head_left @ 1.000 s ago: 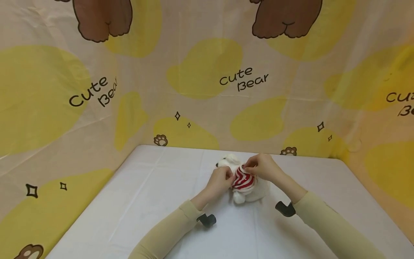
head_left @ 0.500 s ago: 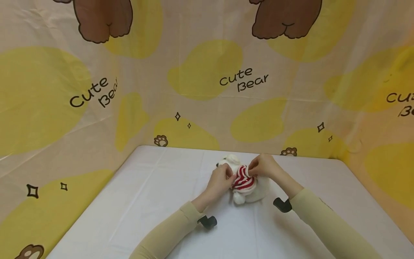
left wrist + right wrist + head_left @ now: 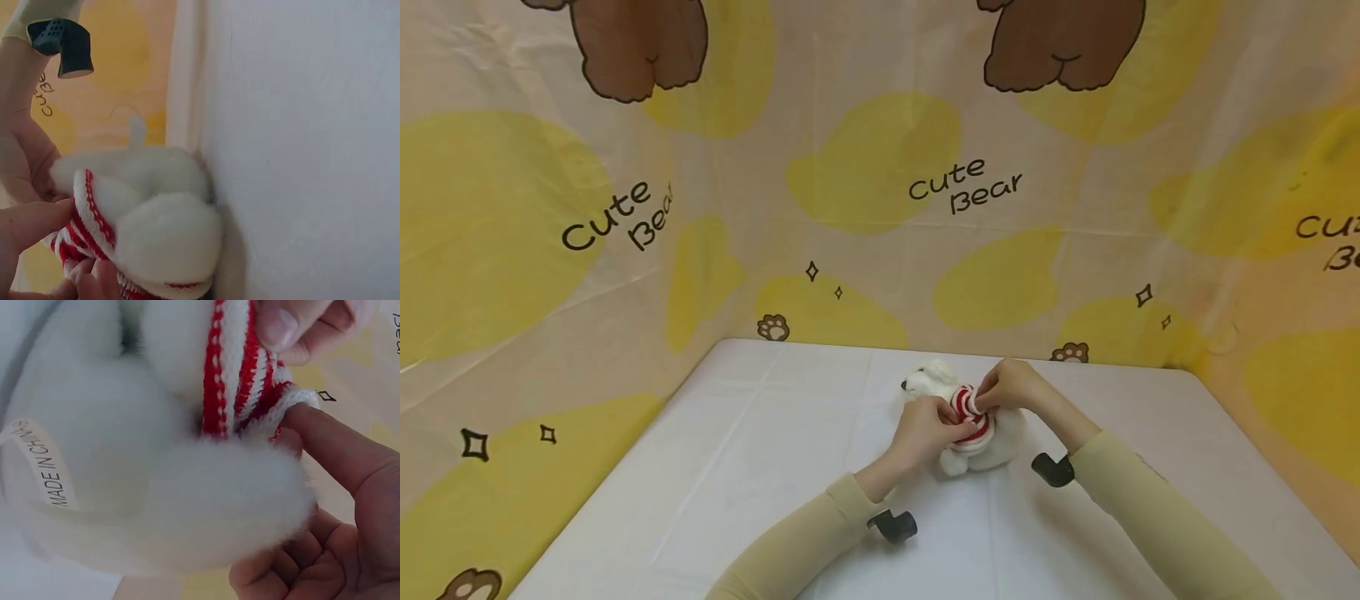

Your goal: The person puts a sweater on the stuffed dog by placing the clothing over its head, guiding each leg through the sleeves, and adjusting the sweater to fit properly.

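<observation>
A white plush dog (image 3: 934,377) lies on the table with its head toward the left, dressed in a red-and-white striped knit sweater (image 3: 966,402). My left hand (image 3: 925,427) pinches the sweater on the near side of the body, partly covering it. Behind it, my right hand (image 3: 1017,388) pinches the white sweater edge at the toy's back. In the right wrist view, the thumb and fingers of the right hand (image 3: 331,556) are at the knit edge (image 3: 275,419). The left wrist view shows a rounded white paw (image 3: 172,240) beside the sweater.
The white tabletop (image 3: 760,467) spreads around the toy. Patterned cloth walls (image 3: 872,250) rise at the back and both sides. A white tag (image 3: 45,464) reading "MADE IN CHINA" hangs on the plush. Black camera mounts (image 3: 895,527) stick out under the wrists.
My left hand has moved right, from the sweater's front to its near side, uncovering the dog's snout. My right hand has shifted slightly right and down, and the sweater looks more bunched.
</observation>
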The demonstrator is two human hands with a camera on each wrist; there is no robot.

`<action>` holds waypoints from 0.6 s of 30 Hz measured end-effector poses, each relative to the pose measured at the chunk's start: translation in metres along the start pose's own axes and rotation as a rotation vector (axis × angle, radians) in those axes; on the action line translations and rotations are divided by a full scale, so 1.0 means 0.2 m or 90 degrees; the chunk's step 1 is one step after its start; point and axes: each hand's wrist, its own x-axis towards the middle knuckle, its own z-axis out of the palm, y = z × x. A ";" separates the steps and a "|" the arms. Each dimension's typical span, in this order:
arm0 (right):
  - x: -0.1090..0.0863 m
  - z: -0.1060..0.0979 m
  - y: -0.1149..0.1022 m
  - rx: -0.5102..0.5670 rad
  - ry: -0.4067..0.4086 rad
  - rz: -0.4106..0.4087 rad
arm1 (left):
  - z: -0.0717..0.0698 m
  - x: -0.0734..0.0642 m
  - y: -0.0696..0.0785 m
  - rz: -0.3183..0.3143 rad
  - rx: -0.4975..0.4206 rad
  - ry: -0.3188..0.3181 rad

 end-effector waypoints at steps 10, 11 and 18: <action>0.00 -0.01 -0.03 -0.042 -0.011 0.001 | 0.02 -0.01 0.00 -0.002 -0.012 0.033; 0.00 -0.02 -0.03 -0.046 -0.013 -0.002 | 0.02 -0.01 0.00 -0.004 -0.017 0.034; 0.00 -0.02 -0.02 -0.041 -0.044 0.007 | 0.03 -0.02 -0.01 -0.004 -0.043 0.043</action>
